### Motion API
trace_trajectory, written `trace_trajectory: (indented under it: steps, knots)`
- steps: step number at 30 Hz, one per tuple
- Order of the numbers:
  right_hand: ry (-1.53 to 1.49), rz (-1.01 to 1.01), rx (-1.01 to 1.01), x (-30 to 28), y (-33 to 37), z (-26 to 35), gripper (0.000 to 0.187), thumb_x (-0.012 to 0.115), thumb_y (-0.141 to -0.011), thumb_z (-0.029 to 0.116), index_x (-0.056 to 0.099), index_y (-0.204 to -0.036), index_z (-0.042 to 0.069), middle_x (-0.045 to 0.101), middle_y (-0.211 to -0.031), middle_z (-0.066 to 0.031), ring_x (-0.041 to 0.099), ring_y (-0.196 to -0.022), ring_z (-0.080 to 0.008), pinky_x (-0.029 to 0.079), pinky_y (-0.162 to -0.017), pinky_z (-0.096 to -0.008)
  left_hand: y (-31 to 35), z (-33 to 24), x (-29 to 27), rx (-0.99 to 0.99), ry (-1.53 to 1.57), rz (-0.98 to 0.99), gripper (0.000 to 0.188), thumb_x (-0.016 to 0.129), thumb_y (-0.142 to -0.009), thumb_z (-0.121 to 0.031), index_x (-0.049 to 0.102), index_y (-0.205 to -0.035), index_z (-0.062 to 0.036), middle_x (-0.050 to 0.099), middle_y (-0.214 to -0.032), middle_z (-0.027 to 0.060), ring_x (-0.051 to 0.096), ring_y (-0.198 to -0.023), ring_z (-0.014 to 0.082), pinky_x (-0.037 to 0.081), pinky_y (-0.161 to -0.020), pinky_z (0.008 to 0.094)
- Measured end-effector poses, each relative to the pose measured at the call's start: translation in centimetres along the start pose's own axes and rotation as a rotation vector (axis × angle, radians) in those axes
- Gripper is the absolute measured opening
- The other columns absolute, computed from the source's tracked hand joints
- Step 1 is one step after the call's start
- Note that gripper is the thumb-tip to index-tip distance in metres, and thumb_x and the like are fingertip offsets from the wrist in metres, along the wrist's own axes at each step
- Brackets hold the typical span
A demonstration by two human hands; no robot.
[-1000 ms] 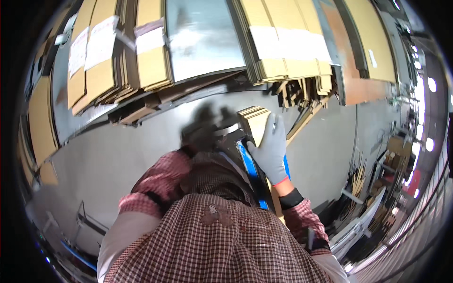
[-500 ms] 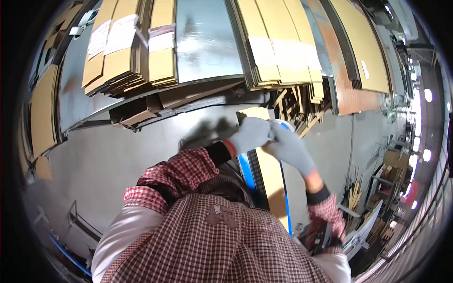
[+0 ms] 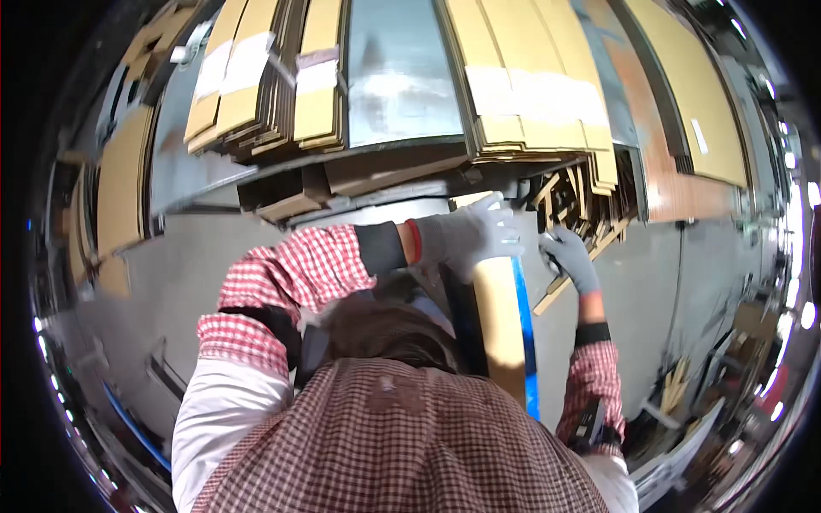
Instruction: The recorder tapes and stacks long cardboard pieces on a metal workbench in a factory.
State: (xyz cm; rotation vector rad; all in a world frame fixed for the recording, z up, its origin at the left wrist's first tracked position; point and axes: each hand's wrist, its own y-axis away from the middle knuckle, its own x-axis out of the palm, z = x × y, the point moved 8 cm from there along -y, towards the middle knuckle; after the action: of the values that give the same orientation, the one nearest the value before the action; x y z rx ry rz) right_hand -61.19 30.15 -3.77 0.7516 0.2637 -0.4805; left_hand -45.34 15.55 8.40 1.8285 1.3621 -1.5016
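My left hand (image 3: 470, 237), in a grey glove with a red cuff, lies over the far part of a narrow stack of tan cardboard (image 3: 499, 312) in front of me. Its fingers are stretched out and slightly spread. To the right of the stack, apart from it, is my right hand (image 3: 571, 261) in the same kind of glove. The fingers there are curled together; what they hold, if anything, is too small and blurred to name. A blue strip (image 3: 528, 338) runs along the stack's right side.
Across the far side stands a metal-topped table (image 3: 402, 94) with stacked cardboard strips (image 3: 534, 85) bound by white bands. Below its edge is a pile of loose brown strips (image 3: 590, 201). An open cardboard box (image 3: 291, 197) sits under the table. More cardboard (image 3: 128, 184) leans at the left.
My hands were together over the far part of the stack and have moved apart. The left has opened out flat over the cardboard; the right has shifted right, off the stack.
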Motion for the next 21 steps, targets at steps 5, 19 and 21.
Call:
trace_trajectory:
  steps: [5, 19, 21]
  knots:
    - [-0.839, 0.117, -0.218, 8.1, 25.1, 1.3, 0.054, 0.081, -0.067, 0.011, 0.062, -0.115, -0.004, 0.067, -0.104, -0.0087, 0.062, -0.089, -0.0160, 0.050, -0.079, -0.0291, -1.5, 2.8, 3.8, 0.257, 0.009, 0.365, 0.057, 0.069, -0.069, -0.022, 0.055, -0.124, -0.0163, 0.060, -0.091, 0.0097, 0.060, -0.088, 0.0293, 0.045, -0.080, 0.0437]
    - [-0.322, -1.526, -0.246, 29.0, 41.7, -19.6, 0.027, 0.051, -0.096, 0.023, 0.061, -0.109, 0.001, 0.062, -0.111, -0.0122, 0.057, -0.102, -0.0215, 0.047, -0.094, -0.0381, 19.8, -4.2, 4.2, 0.127, 0.386, 0.684, 0.090, 0.078, -0.069, -0.037, 0.040, -0.142, -0.0001, 0.055, -0.130, 0.0230, 0.052, -0.123, 0.0327, 0.039, -0.105, 0.0381]
    - [-0.557, -1.237, -0.377, 28.3, 39.2, -16.6, 0.025, 0.057, -0.093, 0.017, 0.061, -0.111, 0.001, 0.063, -0.111, -0.0103, 0.059, -0.102, -0.0214, 0.048, -0.093, -0.0376, 22.8, -4.5, 6.7, -0.027, 0.544, 0.552, 0.091, 0.075, -0.073, -0.039, 0.034, -0.145, 0.0007, 0.048, -0.137, 0.0247, 0.045, -0.130, 0.0325, 0.033, -0.110, 0.0375]
